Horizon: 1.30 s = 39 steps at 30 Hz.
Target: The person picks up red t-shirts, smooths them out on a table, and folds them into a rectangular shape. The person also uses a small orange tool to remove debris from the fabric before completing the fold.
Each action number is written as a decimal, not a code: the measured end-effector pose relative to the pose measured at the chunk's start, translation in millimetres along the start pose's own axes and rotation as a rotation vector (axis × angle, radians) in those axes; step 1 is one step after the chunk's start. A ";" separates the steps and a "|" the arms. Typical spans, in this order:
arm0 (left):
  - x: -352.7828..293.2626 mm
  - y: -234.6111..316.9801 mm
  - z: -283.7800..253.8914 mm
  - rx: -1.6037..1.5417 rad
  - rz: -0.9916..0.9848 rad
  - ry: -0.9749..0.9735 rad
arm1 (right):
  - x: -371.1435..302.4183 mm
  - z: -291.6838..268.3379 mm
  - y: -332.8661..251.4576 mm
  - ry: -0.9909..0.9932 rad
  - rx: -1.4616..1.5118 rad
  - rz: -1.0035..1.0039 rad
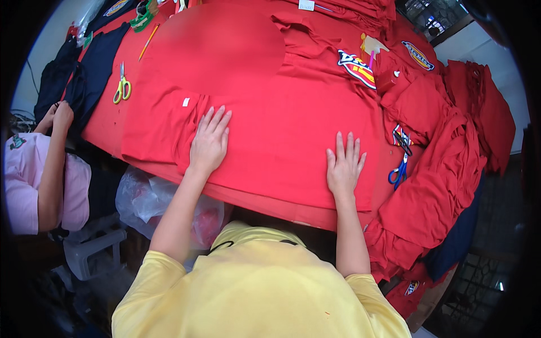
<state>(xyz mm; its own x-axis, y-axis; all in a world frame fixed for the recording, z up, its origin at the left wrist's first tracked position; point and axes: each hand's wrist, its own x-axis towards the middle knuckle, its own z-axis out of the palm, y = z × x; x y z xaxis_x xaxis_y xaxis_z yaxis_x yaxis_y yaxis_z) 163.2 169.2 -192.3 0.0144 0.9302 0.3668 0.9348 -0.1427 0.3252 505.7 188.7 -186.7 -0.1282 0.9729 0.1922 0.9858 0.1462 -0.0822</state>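
A red T-shirt (pixel 276 146) lies spread across the table in front of me, its printed logo (pixel 357 69) toward the far right. My left hand (pixel 209 141) rests flat on the cloth near a small white tag (pixel 186 102), fingers together and stretched out. Farther right, my right hand (pixel 345 166) presses flat on the same shirt with its fingers apart. Neither hand grips anything. Part of the far cloth is blurred.
Yellow-handled scissors (pixel 122 85) and an orange pencil (pixel 148 42) lie at the left. Blue-handled scissors (pixel 399 163) sit right of the shirt, beside piled red garments (pixel 434 174). A co-worker in pink (pixel 48 180) handles dark cloth (pixel 101 73). A plastic bag (pixel 146 194) hangs below the table edge.
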 end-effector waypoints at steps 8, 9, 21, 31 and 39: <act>-4.6 4.8 0.0 -0.041 0.074 0.019 | -14.5 9.8 10.9 0.108 0.013 -0.054; -6.5 5.3 -2.4 -0.050 0.090 0.001 | -18.8 1.8 -0.4 0.102 0.049 -0.128; -4.9 11.7 -15.5 0.002 0.021 -0.146 | 52.1 -36.3 -4.2 0.229 0.817 0.008; 4.8 12.6 -9.7 -0.104 0.029 -0.078 | 218.4 -3.3 117.3 0.634 0.680 0.543; 33.0 38.8 1.2 -0.241 -0.203 -0.066 | 122.1 -30.5 18.6 -0.151 0.945 -0.180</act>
<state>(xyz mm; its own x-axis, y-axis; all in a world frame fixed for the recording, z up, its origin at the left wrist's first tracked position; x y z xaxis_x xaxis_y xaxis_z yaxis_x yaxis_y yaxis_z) 200.4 194.7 -168.6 -0.1338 0.9667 0.2183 0.8099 -0.0203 0.5862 511.7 304.7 -134.9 -0.3463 0.9249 0.1567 0.4651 0.3143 -0.8276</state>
